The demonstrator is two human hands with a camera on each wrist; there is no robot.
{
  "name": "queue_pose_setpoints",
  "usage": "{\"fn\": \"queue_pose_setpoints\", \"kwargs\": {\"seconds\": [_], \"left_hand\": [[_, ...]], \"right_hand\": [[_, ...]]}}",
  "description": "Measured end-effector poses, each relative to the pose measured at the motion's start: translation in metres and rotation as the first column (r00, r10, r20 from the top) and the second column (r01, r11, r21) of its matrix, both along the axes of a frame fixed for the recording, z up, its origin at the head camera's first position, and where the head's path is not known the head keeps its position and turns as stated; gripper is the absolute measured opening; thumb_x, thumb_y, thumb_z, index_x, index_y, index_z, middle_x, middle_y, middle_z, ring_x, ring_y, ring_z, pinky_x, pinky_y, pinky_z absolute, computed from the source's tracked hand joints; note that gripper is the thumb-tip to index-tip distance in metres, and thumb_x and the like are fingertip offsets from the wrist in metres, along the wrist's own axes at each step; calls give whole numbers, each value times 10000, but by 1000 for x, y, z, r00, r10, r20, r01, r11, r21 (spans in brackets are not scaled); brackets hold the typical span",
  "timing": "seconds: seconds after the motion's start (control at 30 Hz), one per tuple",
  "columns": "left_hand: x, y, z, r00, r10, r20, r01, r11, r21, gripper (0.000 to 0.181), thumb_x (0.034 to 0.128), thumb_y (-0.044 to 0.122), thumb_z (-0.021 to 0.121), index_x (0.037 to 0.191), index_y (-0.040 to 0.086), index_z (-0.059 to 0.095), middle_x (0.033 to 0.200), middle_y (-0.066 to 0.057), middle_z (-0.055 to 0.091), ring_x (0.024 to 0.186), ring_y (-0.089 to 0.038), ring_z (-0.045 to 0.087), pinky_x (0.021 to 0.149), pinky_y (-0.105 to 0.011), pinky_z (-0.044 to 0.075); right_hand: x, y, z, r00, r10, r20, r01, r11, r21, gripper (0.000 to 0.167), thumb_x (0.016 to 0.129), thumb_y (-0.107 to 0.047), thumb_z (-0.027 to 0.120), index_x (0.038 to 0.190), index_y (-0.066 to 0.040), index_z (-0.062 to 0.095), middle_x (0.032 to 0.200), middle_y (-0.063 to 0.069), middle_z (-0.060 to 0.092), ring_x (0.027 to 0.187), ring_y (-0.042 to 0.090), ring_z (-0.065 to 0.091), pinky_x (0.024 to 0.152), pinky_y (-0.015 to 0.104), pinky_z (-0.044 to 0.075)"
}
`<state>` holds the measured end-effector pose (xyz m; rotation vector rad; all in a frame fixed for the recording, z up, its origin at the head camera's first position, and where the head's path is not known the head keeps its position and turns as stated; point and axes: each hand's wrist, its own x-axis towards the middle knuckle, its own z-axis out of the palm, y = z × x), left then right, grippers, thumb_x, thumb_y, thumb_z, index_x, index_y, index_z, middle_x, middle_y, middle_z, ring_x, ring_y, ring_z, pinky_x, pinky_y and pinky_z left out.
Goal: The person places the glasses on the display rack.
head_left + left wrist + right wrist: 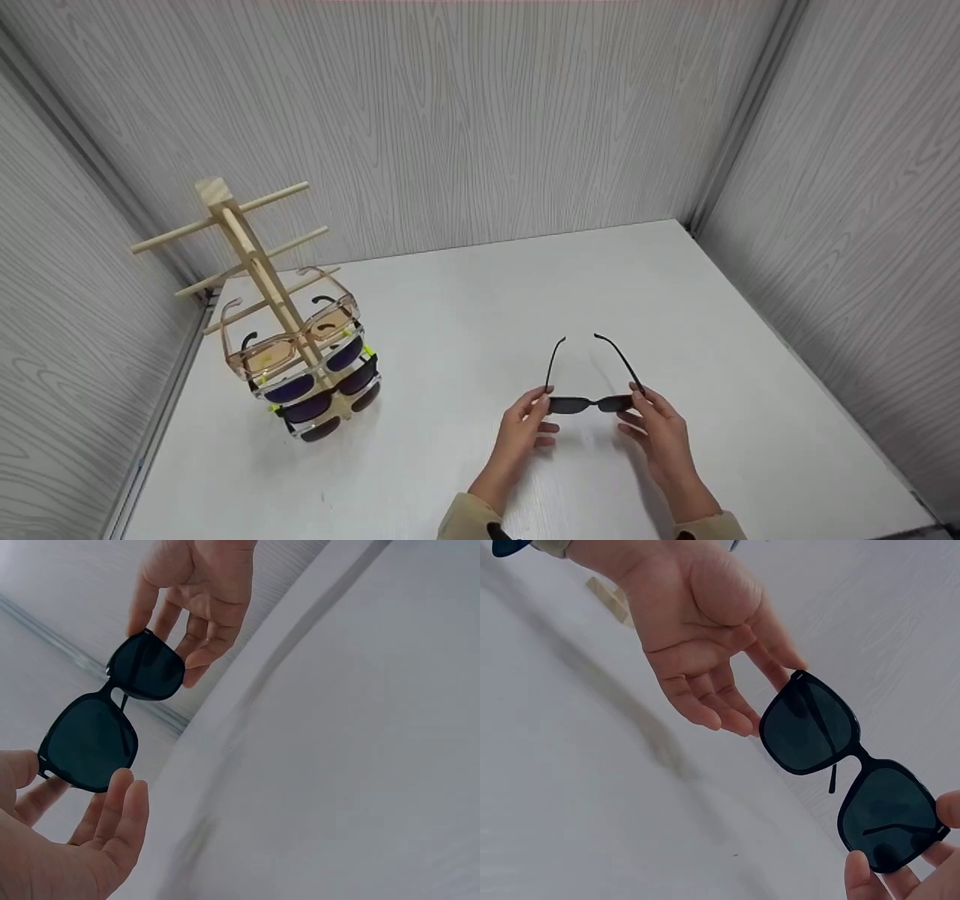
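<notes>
A pair of black sunglasses [570, 405] with dark lenses is held up over the white table, temples unfolded and pointing away from the person. My left hand [519, 429] pinches the frame's left corner near the hinge between thumb and fingers. At the opposite corner, my right hand [661, 433] pinches the frame in the same way. Both lenses show in the left wrist view, where the sunglasses [88, 742] span the two hands. From the right wrist, the sunglasses [810, 727] appear with the temples behind the lenses.
On the left of the white table [465, 337] stands a wooden eyewear rack [262, 277] with crossbars. Its lower bars carry several pairs of glasses, the top one with a clear peach frame [270, 356]. The upper bars hold none. Grey wood-grain panels [480, 112] enclose the table.
</notes>
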<state>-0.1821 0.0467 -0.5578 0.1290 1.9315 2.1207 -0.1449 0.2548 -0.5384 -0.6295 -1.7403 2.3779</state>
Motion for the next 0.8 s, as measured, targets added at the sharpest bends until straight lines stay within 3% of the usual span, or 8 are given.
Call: {"fn": "queue_pose_setpoints", "kwargs": {"seconds": [0.23,0.5,0.8], "left_hand": [[-1,-11,0,999,31,-35,-31,999,-13,368,974,314,491,1279,116,551,1028,-134,574,843,-368,638,698,-471,543],[2,-24,7,997,53,-55,-55,998,-38,391,945,373,531,1257,141,576,1008,-170,580,826,-300,636,701,-413,550],[6,-38,12,993,77,-90,-82,995,-50,375,936,381,544,1239,164,590,966,-164,568,794,-286,640,682,-389,551]], "right_hand": [[-4,-12,2,999,11,-33,-11,1000,-14,269,911,-233,618,1150,-110,615,998,97,627,910,280,636,758,352,540],[-9,-21,4,999,34,-36,-34,999,-1,417,901,-252,631,1240,-23,555,982,87,638,907,296,637,750,356,541],[-15,-32,4,997,57,-47,-57,998,8,361,901,-234,630,1210,-51,591,996,101,639,911,328,630,754,374,542]]}}
